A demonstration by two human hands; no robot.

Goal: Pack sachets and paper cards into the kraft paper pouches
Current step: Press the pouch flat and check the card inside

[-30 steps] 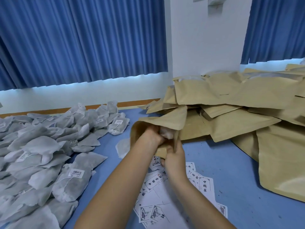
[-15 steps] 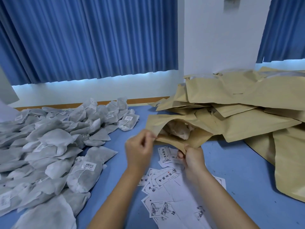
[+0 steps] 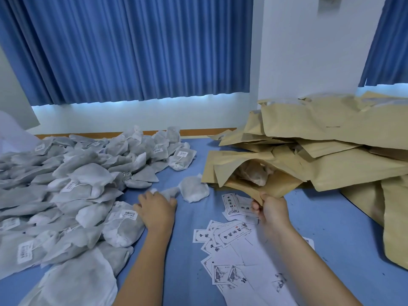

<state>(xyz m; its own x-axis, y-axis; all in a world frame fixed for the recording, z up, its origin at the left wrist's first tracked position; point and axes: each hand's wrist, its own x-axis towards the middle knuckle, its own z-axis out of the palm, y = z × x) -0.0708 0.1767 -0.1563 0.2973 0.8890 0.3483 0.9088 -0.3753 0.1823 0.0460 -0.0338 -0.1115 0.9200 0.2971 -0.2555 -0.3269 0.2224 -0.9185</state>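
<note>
One sachet (image 3: 254,174) is lying inside the kraft pouch (image 3: 278,187) whose lip the right hand (image 3: 270,212) is pinching. The left hand (image 3: 155,208) is touching a loose sachet (image 3: 170,192) just ahead, grip unclear. Held one-sidedly, the mouth risks sagging shut.

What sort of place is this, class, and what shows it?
Probably a makeshift hand-packing station in an ordinary room: a heap of white mesh sachets, a pile of brown kraft paper pouches and printed white paper cards share one blue tabletop.
</note>
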